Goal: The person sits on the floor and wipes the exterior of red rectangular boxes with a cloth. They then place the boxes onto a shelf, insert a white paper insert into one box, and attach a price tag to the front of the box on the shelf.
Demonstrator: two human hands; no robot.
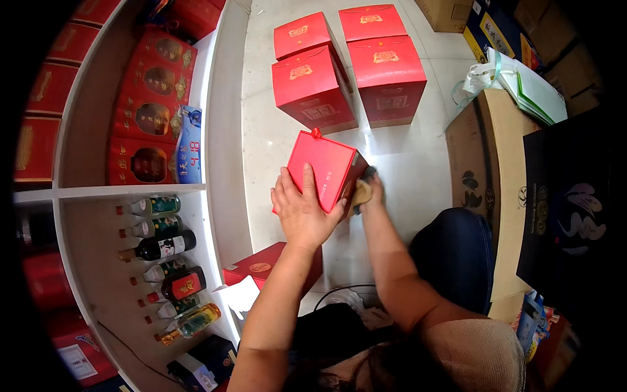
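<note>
A red gift box (329, 156) with a red knot on its top edge stands tilted in view before me on the floor. My left hand (304, 215) lies across its top and grips it, fingers spread to one edge and the thumb at the near corner. In my right hand (375, 192) is a tan and dark cloth (362, 193), held against the box's right side; this hand is slightly blurred. The lower part of the box is partly hidden by my hands. Under my left forearm another red box (264, 264) with a round gold emblem is partly covered.
Several larger red cartons (318, 73) stand beyond on the pale tiled floor (267, 171). At left, a white shelf (132, 192) holds liquor bottles (169, 245) and boxed sets (152, 117). A cardboard carton (504, 196) with folded paper bags (534, 93) is at right, beside my knee (455, 255).
</note>
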